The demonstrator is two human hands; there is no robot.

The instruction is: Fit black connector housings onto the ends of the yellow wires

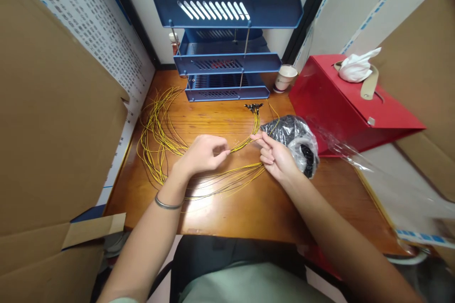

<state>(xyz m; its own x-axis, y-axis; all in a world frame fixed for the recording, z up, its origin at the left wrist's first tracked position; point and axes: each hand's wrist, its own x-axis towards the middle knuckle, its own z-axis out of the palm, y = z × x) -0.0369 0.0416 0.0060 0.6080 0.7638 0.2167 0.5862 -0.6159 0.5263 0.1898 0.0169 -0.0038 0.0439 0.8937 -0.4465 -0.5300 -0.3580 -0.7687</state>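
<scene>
A bundle of thin yellow wires (159, 137) loops across the wooden desk (249, 203), with black end connectors (253, 106) gathered near the tray stack. My left hand (202, 153) pinches a group of these wires at the middle of the desk. My right hand (275, 153) pinches the same wires a little further along, near their tips. More yellow wires (227, 177) run under both hands. A clear plastic bag of small black parts (298, 139) lies just right of my right hand, touching it.
A blue three-tier letter tray (227, 51) stands at the back. A paper cup (285, 77) sits beside it. A red box (341, 99) with a tissue on top is at right. Cardboard panels (50, 127) wall in both sides. A clear plastic sheet (391, 179) lies at the right.
</scene>
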